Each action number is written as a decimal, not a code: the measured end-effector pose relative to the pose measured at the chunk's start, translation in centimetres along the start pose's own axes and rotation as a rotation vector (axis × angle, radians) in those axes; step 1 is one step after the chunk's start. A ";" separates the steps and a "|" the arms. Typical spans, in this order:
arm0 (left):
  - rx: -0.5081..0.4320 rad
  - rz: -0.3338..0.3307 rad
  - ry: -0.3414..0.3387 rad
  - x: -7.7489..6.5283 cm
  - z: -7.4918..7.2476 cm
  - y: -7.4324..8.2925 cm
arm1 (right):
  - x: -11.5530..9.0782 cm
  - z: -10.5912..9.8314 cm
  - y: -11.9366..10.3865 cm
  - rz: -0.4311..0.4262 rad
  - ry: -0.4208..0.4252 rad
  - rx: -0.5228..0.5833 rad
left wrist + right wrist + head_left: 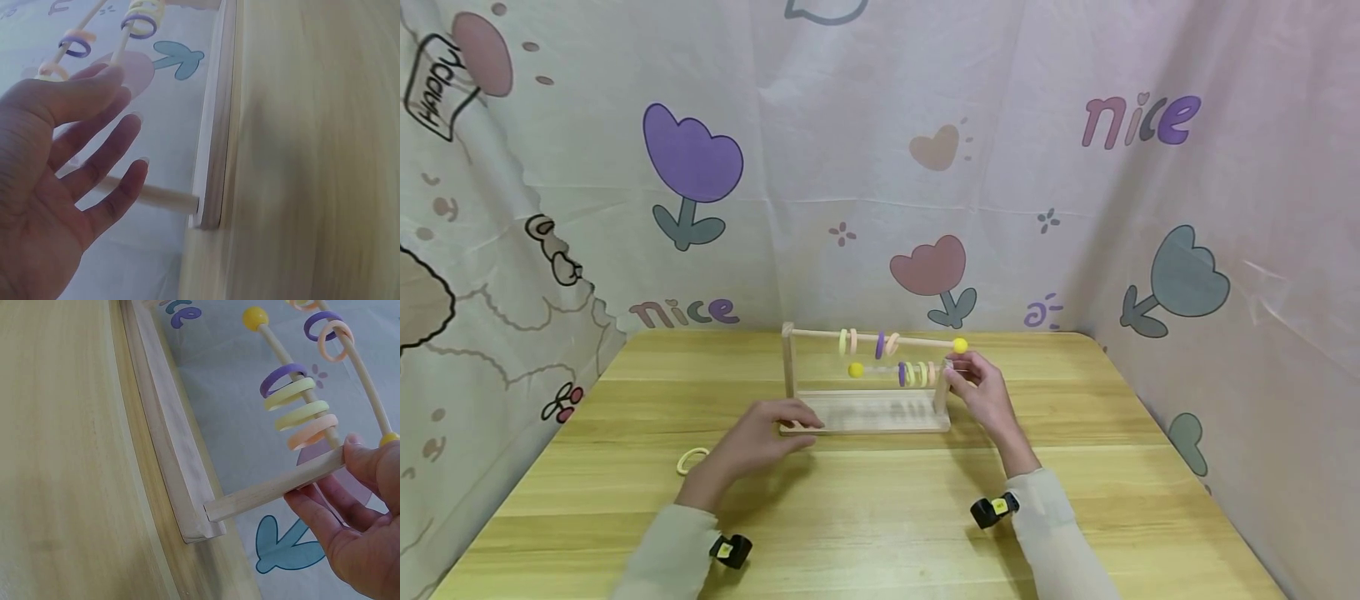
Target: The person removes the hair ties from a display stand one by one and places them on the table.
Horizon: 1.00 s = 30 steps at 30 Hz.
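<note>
A wooden ring rack [872, 429] stands on the table, with a post at each end. Its upper rod [917, 340] runs from the left post [788, 362] to a yellow ball [960, 345] and carries peach, purple and pale yellow rings. The lower rod [284, 353] extends left from the right post [275, 487] to another yellow ball [255, 319], with several rings grouped near the post. My right hand [985, 392] pinches the top of that post between thumb and fingers. At the base's front left corner, my left hand [763, 437] has loosely spread fingers and holds nothing.
A loose pale yellow ring [692, 461] lies on the wooden table [880, 517] beside my left forearm. A printed cloth [835, 167] hangs behind the table and along its sides. Each wrist wears a small black camera, such as the right camera [992, 510].
</note>
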<state>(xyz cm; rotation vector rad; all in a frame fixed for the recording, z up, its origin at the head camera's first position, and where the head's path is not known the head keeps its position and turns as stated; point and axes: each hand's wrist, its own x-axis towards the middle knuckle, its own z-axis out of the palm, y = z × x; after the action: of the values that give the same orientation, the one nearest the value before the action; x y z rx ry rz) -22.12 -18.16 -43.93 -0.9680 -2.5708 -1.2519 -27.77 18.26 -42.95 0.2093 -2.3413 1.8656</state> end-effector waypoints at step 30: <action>-0.050 0.017 0.018 4.7 3.7 1.9 | 0.0 0.0 0.3 -0.011 0.000 -0.015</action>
<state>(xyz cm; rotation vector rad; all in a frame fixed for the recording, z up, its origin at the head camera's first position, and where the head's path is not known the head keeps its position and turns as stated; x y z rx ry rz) -24.06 -12.20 -43.36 -0.9815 -2.5241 -1.3200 -27.86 18.32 -43.21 0.2196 -2.3483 1.8429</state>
